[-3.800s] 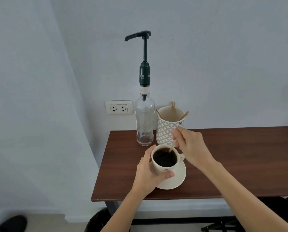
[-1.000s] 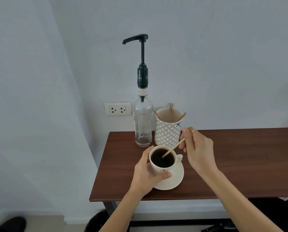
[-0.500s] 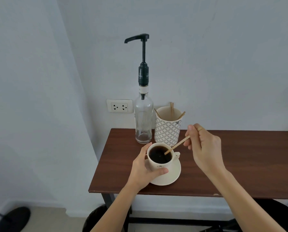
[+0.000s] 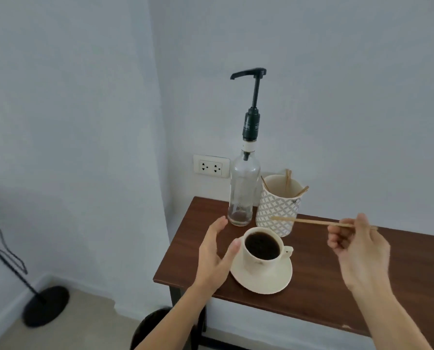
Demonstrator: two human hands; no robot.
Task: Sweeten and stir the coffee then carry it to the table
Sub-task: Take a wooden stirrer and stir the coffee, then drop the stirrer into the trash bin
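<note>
A cream cup [image 4: 253,260] full of black coffee stands on a cream saucer [image 4: 266,281] near the left end of a dark wooden table [image 4: 337,286]. My left hand [image 4: 214,253] is open just left of the cup, its thumb close to the rim, gripping nothing. To the right of the cup and above the table, my right hand [image 4: 360,248] pinches a wooden stir stick [image 4: 309,221]. The stick lies level, its free end pointing left, out of the coffee.
A clear glass syrup bottle [image 4: 243,188] with a tall black pump stands behind the cup. Beside it is a patterned white holder [image 4: 277,210] with several stir sticks. A wall socket [image 4: 211,165] is behind. A black stand base [image 4: 45,305] sits on the floor at left.
My right hand lifted the stir stick out of the coffee and drew it right. My left hand let go of the cup and opened. The view shifted left.
</note>
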